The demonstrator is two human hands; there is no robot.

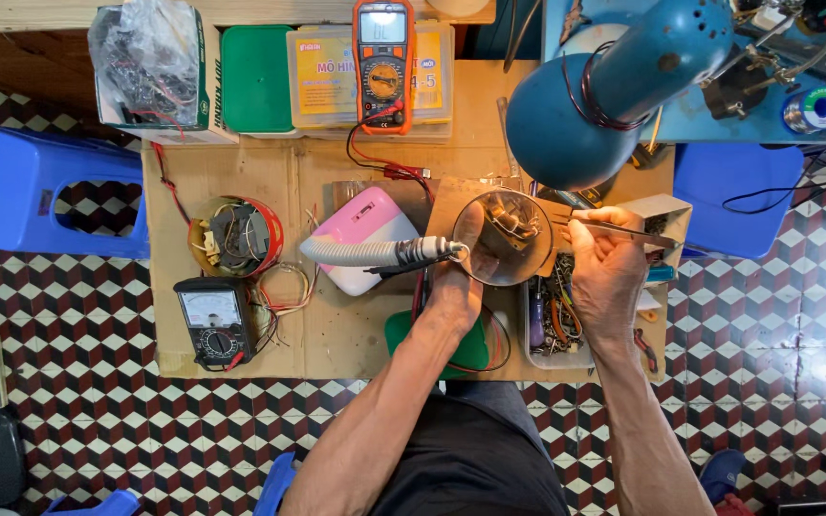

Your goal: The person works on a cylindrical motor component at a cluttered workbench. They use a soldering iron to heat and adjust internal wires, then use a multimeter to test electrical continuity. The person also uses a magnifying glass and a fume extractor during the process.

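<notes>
My left hand (pixel 456 277) reaches under a round magnifying lens (pixel 504 237) on a white flexible neck (pixel 365 252) and holds a small electronic part, seen enlarged through the glass. My right hand (pixel 607 263) grips a thin metal tool (pixel 623 229), like tweezers or a soldering tip, pointed left toward that part. Both hands work over a low cardboard-topped table (pixel 241 172).
An orange digital multimeter (pixel 383 62) and plastic boxes sit at the back. A red round tin of parts (pixel 235 236) and a black analog meter (pixel 212 321) lie left. A blue desk lamp (pixel 614 86) hangs overhead. A parts tray (pixel 552 325) lies beneath my right wrist. Blue stools flank the table.
</notes>
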